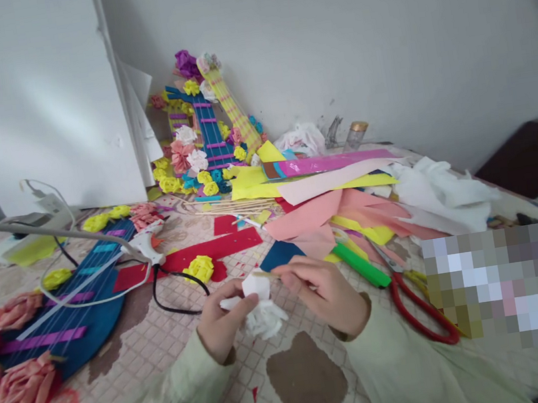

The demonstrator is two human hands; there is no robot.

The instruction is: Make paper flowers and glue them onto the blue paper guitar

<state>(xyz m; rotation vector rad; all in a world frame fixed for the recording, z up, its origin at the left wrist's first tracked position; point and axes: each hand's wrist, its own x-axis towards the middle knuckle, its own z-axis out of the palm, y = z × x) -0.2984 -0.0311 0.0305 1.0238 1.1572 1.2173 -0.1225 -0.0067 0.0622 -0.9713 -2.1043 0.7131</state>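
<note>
Near the middle of the table, my left hand [226,317] pinches a white crepe paper flower [265,318] whose ruffled part hangs below the fingers. A white paper petal [256,287] stands up at the thumb of that hand. Just to the right, my right hand [323,288] is closed on a thin wooden stick [266,274], whose tip lies at the top of the petal. A yellow paper flower [199,269] lies beyond my left hand.
On the left are a blue paper guitar [95,321] with flowers and a glue gun [148,244] with its cable. Red scissors [420,313] and a green roll [362,264] lie right. Coloured paper strips [306,215] and decorated guitars [210,126] are behind.
</note>
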